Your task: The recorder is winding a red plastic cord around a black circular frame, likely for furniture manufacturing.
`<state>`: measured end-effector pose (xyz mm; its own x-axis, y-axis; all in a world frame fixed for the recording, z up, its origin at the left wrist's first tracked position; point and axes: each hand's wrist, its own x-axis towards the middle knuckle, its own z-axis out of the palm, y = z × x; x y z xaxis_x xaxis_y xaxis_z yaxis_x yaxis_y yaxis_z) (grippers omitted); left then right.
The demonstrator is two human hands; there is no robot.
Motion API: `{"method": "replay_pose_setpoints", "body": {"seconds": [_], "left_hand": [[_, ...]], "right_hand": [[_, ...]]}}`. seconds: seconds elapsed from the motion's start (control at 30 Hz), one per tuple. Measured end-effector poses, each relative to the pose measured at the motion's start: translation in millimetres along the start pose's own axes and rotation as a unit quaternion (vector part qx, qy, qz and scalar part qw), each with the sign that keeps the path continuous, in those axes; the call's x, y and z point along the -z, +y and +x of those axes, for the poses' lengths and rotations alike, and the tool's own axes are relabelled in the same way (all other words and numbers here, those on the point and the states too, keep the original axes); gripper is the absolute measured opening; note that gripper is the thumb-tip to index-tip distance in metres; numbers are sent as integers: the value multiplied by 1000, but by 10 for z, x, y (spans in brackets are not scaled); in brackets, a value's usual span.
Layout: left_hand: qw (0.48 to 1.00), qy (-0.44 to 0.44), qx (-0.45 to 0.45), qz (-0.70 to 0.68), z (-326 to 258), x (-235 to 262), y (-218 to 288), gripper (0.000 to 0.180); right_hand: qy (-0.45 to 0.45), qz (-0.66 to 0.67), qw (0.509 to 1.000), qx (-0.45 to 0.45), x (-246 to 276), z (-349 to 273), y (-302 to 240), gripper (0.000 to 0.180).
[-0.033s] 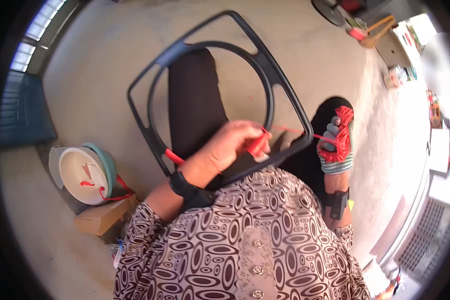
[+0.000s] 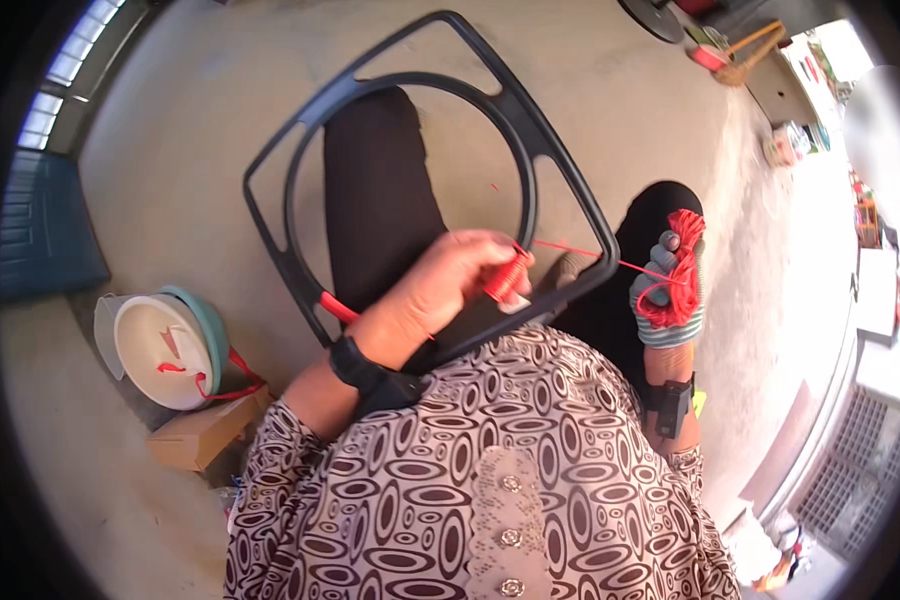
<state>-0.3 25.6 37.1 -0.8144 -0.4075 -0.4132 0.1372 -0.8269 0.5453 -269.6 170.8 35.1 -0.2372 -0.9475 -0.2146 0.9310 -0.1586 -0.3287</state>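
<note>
A black frame with a round ring inside rests over my lap, tilted, its lower edge near my patterned shirt. My bare left hand is closed at the frame's lower right part, gripping a section tightly wrapped in red cord. Another red-wrapped stretch shows on the frame beside my left wrist. From the coil, a single strand runs nearly straight to my right hand. That hand wears a striped grey-green glove with fingertips bare, and its fingers are curled round a red cord bundle.
At the left, a white bowl with red scraps sits against a teal basin, above a cardboard box. A dark blue piece of furniture stands farther left. A broom lies at the far right.
The frame and my left hand have shifted slightly left and up in view. The strand between my hands is still stretched; both hands keep their hold.
</note>
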Motion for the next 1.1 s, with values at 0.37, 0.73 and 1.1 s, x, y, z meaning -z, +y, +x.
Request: {"method": "replay_pose_setpoints", "body": {"seconds": [0.37, 0.73, 1.1], "left_hand": [[998, -3, -37, 47, 5, -81, 89, 27], [996, 1, -72, 45, 29, 118, 17, 19], [987, 1, -143, 71, 2, -63, -7, 27]], "right_hand": [[197, -177, 950, 165, -174, -474, -71, 37], [104, -403, 905, -85, -215, 209, 49, 35], [-48, -354, 894, -272, -652, 788, 785, 52]]}}
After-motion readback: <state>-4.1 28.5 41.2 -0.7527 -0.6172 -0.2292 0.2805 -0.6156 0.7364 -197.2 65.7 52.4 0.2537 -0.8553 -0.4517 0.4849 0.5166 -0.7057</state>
